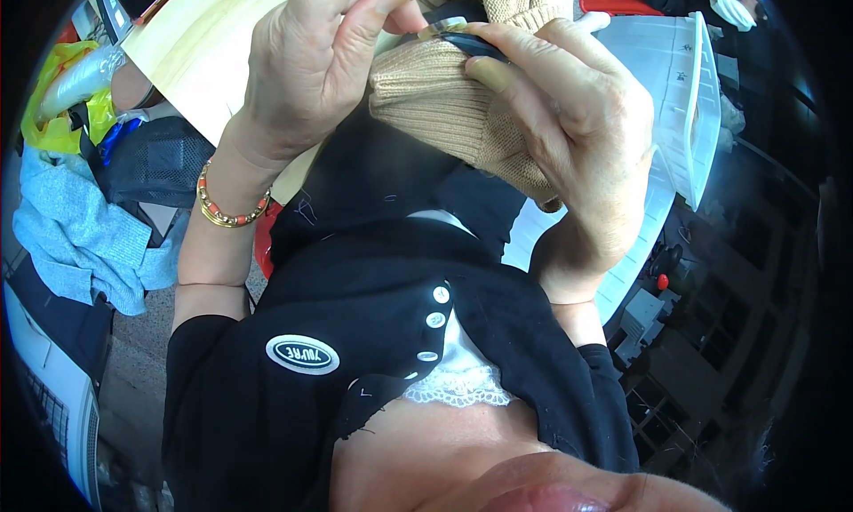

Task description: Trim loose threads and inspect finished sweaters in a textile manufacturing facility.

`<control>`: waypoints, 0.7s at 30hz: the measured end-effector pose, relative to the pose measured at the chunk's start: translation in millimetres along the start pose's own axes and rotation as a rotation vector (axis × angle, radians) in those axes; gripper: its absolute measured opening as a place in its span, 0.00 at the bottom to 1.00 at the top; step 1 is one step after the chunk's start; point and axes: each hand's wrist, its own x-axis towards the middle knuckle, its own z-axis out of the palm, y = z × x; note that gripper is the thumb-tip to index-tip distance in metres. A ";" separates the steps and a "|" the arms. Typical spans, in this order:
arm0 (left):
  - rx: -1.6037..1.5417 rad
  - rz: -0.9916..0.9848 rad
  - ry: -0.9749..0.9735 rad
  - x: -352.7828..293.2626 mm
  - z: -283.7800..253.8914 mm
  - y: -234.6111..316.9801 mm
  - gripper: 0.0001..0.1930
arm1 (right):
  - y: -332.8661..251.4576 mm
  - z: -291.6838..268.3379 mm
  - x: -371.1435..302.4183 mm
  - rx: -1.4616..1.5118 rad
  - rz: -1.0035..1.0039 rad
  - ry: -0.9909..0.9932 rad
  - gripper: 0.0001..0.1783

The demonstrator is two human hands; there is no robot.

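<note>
A beige knitted garment (444, 103) with ribbed edges hangs over the dark cloth at my lap, partly behind my right hand. My right hand (582, 112) is closed around a small dark-handled tool (475, 45) with a shiny metal part, which looks like thread snips. Its tip lies just above the ribbed knit. To the left, my left hand (311, 63) is raised with thumb and fingers pinched together near the top edge. Whatever is between those fingertips is too small to make out. More beige knit (533, 1) bunches up behind the tool.
A pale wooden table (200, 45) lies beyond my left hand. On the right stands a translucent plastic bin (693, 112). At the left are a light blue knit garment (80, 232), a black mesh bag (164, 156) and a yellow plastic bag (53, 125). Something red (617, 1) sits at the far right.
</note>
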 end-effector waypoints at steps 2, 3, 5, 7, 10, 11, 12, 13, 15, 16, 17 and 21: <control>-0.071 -0.008 0.003 1.1 3.7 0.7 0.08 | 1.0 1.3 -0.8 0.003 -0.003 -0.002 0.13; -0.120 0.018 0.003 3.0 7.5 2.4 0.08 | 1.2 1.9 -1.4 0.004 -0.009 -0.005 0.13; -0.168 0.044 -0.001 3.5 9.0 4.1 0.08 | 1.9 2.9 -3.0 0.008 0.007 -0.004 0.12; -0.232 -0.019 -0.026 1.0 8.1 7.3 0.08 | 1.8 3.8 -3.9 0.012 0.023 -0.003 0.12; -0.074 -0.023 -0.063 3.8 8.1 16.4 0.11 | 1.0 6.6 -3.9 -0.002 0.038 0.013 0.12; -0.076 -0.023 -0.067 3.4 8.5 16.0 0.11 | 1.4 7.3 -3.9 -0.004 0.036 0.028 0.12; -0.081 -0.052 -0.057 2.4 8.9 15.2 0.12 | 1.5 7.7 -4.2 -0.007 0.034 0.042 0.13; -0.083 -0.083 -0.045 1.7 8.4 14.7 0.13 | 0.3 7.4 -4.1 -0.006 0.037 0.043 0.13; -0.041 -0.073 -0.070 2.1 6.2 13.0 0.14 | -2.6 5.7 -3.9 -0.067 0.047 0.037 0.13; 0.002 -0.064 -0.092 2.4 6.2 11.6 0.16 | -2.7 5.9 -4.0 -0.067 0.050 0.037 0.13; 0.005 -0.066 -0.090 9.8 20.2 -1.7 0.16 | -4.1 6.7 -3.5 -0.072 0.049 0.042 0.13; -0.826 0.705 0.336 33.3 61.2 -37.6 0.15 | -4.2 5.5 -3.6 -0.068 0.046 0.051 0.13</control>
